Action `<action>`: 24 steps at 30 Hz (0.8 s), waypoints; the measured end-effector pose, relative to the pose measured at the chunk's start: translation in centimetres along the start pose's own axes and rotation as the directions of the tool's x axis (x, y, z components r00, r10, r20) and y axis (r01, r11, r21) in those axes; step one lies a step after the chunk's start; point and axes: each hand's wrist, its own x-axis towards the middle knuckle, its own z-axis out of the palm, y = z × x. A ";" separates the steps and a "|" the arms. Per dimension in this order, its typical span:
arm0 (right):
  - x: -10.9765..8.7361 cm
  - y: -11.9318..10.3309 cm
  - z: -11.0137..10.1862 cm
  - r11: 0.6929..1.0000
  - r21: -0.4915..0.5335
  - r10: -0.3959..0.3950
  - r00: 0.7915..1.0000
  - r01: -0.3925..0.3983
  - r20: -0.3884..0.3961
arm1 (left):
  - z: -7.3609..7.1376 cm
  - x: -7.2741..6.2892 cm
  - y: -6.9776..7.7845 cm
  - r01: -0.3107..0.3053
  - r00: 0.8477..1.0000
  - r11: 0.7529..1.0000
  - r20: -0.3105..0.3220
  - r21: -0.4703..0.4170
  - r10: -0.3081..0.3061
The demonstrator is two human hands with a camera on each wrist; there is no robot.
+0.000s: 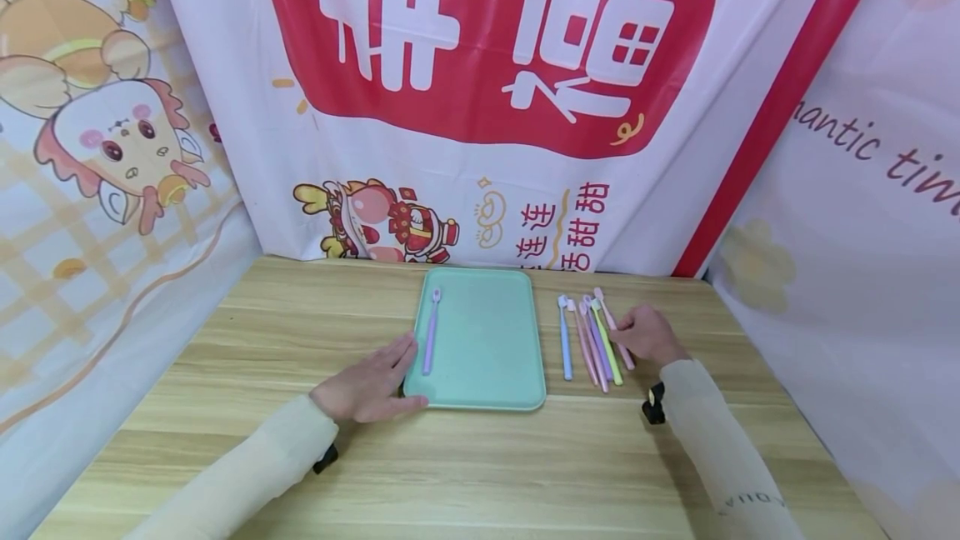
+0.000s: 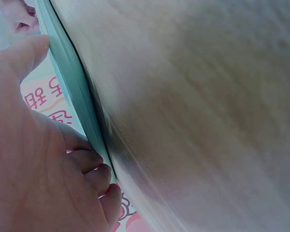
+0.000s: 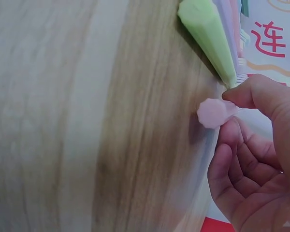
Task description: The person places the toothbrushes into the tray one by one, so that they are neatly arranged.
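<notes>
My left hand (image 1: pixel 375 384) rests at the left edge of a mint-green tray (image 1: pixel 487 340), thumb apart from the fingers. In the left wrist view its thumb and fingers lie along the tray's rim (image 2: pixel 70 72). A lilac toothbrush (image 1: pixel 431 333) lies lengthwise near the tray's left side. To the right of the tray, my right hand (image 1: pixel 651 337) pinches a pink toothbrush (image 1: pixel 608 315) between thumb and fingers. The right wrist view shows the blunt handle end (image 3: pixel 211 113) of this brush close to the tabletop, with a green toothbrush (image 3: pixel 208 34) beside it.
Left of the pinched brush lie several more toothbrushes, among them a blue one (image 1: pixel 566 344), a pink one (image 1: pixel 582 344) and a purple one. All sit on a wood-grain table (image 1: pixel 480 465). A printed curtain (image 1: pixel 465 165) hangs at the table's back edge, with patterned sheets at both sides.
</notes>
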 end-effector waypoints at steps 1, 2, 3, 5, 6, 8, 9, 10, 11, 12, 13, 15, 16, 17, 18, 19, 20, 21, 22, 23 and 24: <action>0.0 0.0 0.0 1.000 0.003 0.002 1.000 -0.002 -0.001 | 0.0 0.0 0.0 0.001 1.000 1.000 0.002 0.004 -0.001; 0.0 0.1 0.0 1.000 0.003 -0.001 1.000 0.001 -0.003 | 0.0 0.1 0.0 -0.001 1.000 1.000 0.001 0.003 0.001; 0.0 0.1 -0.1 1.000 0.005 -0.003 1.000 0.003 -0.004 | 0.1 0.1 -0.1 -0.003 1.000 1.000 0.001 0.003 0.003; -0.1 0.1 -0.1 1.000 0.010 -0.006 1.000 0.006 -0.012 | 0.1 0.1 -0.1 -0.005 1.000 1.000 0.001 0.001 0.005; -0.1 0.1 -0.2 1.000 0.014 -0.004 1.000 0.004 -0.016 | 0.1 0.1 -0.1 -0.005 1.000 1.000 0.000 0.000 0.005; -0.2 0.1 -0.3 1.000 0.025 0.004 1.000 -0.003 -0.020 | 0.1 0.2 -0.2 -0.010 1.000 1.000 0.000 -0.007 0.010; -0.2 0.1 -0.4 1.000 0.031 0.008 1.000 -0.007 -0.024 | 0.2 0.2 -0.2 -0.007 1.000 1.000 0.003 -0.004 0.007; -0.2 0.2 -0.4 0.999 0.036 0.014 1.000 -0.013 -0.027 | 0.2 0.2 -0.2 -0.009 1.000 1.000 0.002 -0.005 0.009; -0.3 0.2 -0.5 0.999 0.045 0.021 0.999 -0.020 -0.026 | 0.2 0.2 -0.1 -0.006 1.000 1.000 0.003 -0.003 0.006; -0.3 0.2 -0.6 0.998 0.057 0.032 0.999 -0.030 -0.024 | 0.3 0.2 -0.1 -0.006 1.000 1.000 0.003 -0.002 0.006; -0.4 0.2 -0.6 0.997 0.067 0.040 0.999 -0.039 -0.022 | 0.3 0.2 -0.1 -0.005 1.000 1.000 0.004 0.000 0.005; -0.5 0.3 -0.8 0.996 0.079 0.041 0.999 -0.040 -0.019 | 0.3 0.3 -0.1 -0.002 1.000 1.000 0.003 0.004 0.002; -0.6 0.3 -0.8 0.995 0.088 0.045 0.999 -0.044 -0.015 | 0.3 0.2 -0.1 -0.002 1.000 1.000 0.000 0.004 0.002; -0.7 0.4 -0.9 0.995 0.094 0.047 0.999 -0.045 -0.016 | 0.2 0.2 -0.1 -0.001 1.000 1.000 0.000 0.004 0.001; -0.8 0.4 -1.0 0.995 0.096 0.042 0.999 -0.040 -0.018 | 0.2 0.2 -0.1 -0.002 1.000 1.000 -0.001 0.003 0.002; -0.9 0.4 -1.0 0.996 0.090 0.028 0.999 -0.025 -0.025 | 0.2 0.2 -0.1 -0.002 1.000 1.000 -0.002 0.002 0.002; -1.0 0.5 -1.1 0.996 0.084 0.012 0.999 -0.009 -0.031 | 0.2 0.2 -0.1 -0.004 1.000 1.000 -0.004 0.002 0.004; -1.0 0.5 -1.2 0.997 0.079 0.003 0.999 0.000 -0.040 | 0.2 0.2 -0.1 -0.006 1.000 1.000 -0.005 0.002 0.006; -1.1 0.6 -1.2 0.997 0.075 -0.008 0.999 0.012 -0.048 | 0.2 0.2 -0.1 -0.006 1.000 1.000 -0.005 0.006 0.006; -1.2 0.6 -1.3 0.997 0.070 -0.022 0.998 0.026 -0.056 | 0.3 0.2 -0.1 -0.006 1.000 1.000 -0.005 0.008 0.006; -1.3 0.6 -1.4 0.997 0.067 -0.035 0.998 0.039 -0.061 | 0.3 0.2 -0.1 -0.003 1.000 1.000 -0.004 0.013 0.003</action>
